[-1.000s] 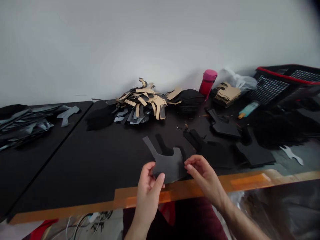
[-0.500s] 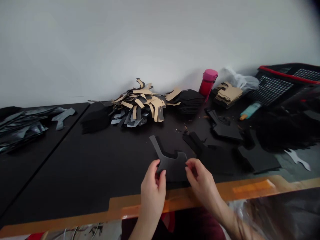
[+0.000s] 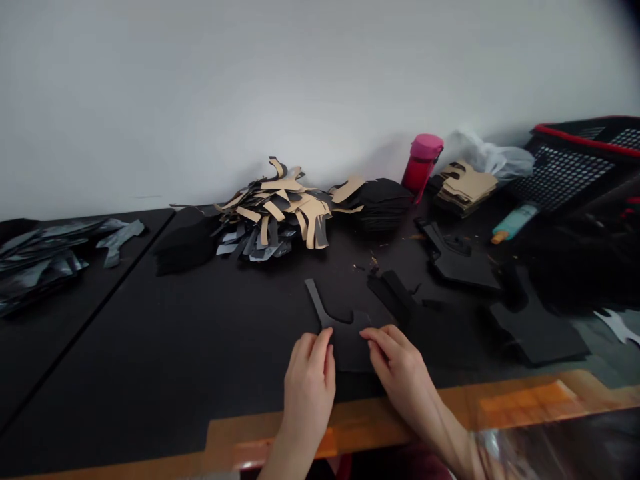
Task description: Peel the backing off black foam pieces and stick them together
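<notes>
A dark grey, flat cut-out piece [image 3: 350, 343] with a long narrow arm and a curved notch is at the table's near edge in front of me. My left hand [image 3: 311, 380] is closed at its left side, the index fingertip on top near the base of the arm and the thumb by the edge. At the upper right corner, my right hand [image 3: 403, 367] pinches with thumb and index finger. The piece seems to lie flat or nearly so; what is under it I cannot make out. Just right of it lie more black cut-out pieces [image 3: 430, 327].
Tan-and-black strips are heaped [image 3: 280, 210] at the back, beside a black stack [image 3: 385, 203]. Further right stand a red bottle [image 3: 420, 167], tan pieces [image 3: 467, 187], a teal tube [image 3: 517, 222] and a black basket [image 3: 570, 170]. Grey pieces [image 3: 45, 250] lie far left. Brown tape [image 3: 270, 433] lines the edge.
The cut-out piece has gone from slightly raised to lying flatter. My left hand has turned over so its fingers rest on the piece, and my right fingers have slid a little left along its top.
</notes>
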{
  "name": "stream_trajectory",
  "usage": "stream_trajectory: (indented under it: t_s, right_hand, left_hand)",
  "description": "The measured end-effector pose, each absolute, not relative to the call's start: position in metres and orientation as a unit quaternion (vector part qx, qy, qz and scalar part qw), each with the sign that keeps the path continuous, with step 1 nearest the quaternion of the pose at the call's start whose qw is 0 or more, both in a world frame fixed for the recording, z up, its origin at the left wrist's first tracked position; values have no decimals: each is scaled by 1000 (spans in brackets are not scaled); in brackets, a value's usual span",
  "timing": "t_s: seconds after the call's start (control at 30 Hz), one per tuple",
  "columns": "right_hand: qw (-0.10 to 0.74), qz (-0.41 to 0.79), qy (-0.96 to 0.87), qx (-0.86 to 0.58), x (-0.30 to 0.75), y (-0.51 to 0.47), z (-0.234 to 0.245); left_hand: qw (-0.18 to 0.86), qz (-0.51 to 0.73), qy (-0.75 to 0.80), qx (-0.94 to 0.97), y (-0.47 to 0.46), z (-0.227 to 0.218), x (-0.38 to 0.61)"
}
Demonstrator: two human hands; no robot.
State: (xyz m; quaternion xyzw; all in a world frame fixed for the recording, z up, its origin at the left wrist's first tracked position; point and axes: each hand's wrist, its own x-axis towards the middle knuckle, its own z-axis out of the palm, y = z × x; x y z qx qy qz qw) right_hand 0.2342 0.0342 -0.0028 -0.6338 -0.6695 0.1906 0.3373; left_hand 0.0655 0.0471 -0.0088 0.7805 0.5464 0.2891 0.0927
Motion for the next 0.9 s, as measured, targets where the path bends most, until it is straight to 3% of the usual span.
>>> stream_trajectory:
  t_s: [0.9]
  right_hand:
    - [312,152,-666,-661,228,39,-3]
  left_hand:
    - [79,306,513,798,58,-15,61]
